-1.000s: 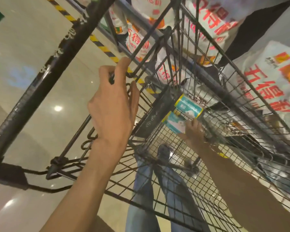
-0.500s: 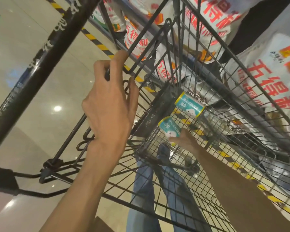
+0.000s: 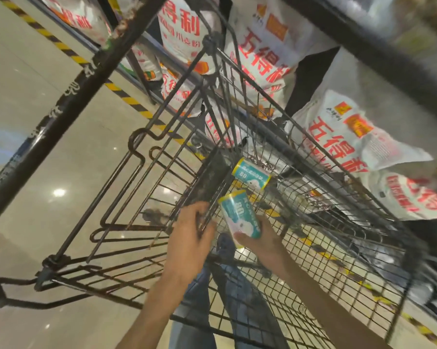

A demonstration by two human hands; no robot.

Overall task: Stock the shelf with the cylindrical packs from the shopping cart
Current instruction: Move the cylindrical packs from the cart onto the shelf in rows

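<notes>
Inside the wire shopping cart, right hand curled around a teal cylindrical pack, thumb across its lower end, lifting it clear of the mesh floor. Second teal pack lying on its side deeper in the basket, near the dark end panel. Left hand gripping the cart's wire edge, fingers hooked over. White bags with red print stacked beyond the cart.

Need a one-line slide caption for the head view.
Right hand lifts one cylindrical pack from shopping cart; left hand grips its wire.
</notes>
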